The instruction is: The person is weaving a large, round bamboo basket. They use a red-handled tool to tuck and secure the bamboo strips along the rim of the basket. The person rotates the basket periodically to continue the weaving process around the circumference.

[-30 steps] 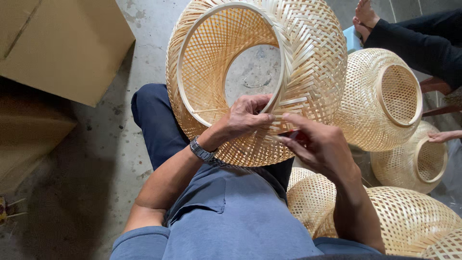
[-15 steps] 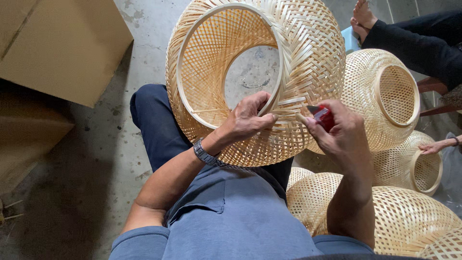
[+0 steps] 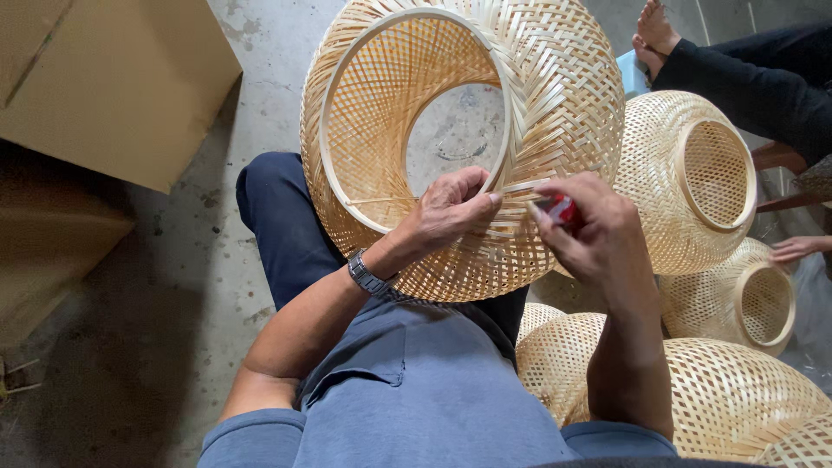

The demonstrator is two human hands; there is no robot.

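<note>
A large woven bamboo lampshade with a round open ring rests on my lap. My left hand, with a watch on its wrist, presses on the shade's lower rim and pinches a loose bamboo strip there. Just to its right, my right hand is closed around a small red tool whose tip is at the end of that strip.
Several more woven bamboo shades lie to my right and at my knee. Another person's dark-clad leg and bare foot are at the top right, with a hand at the right edge. Cardboard boxes stand on the concrete floor at left.
My right hand rose from the shade's lower edge, now with the red tool in it, and moved up to the rim beside my left hand. The left hand has stayed on the rim.
</note>
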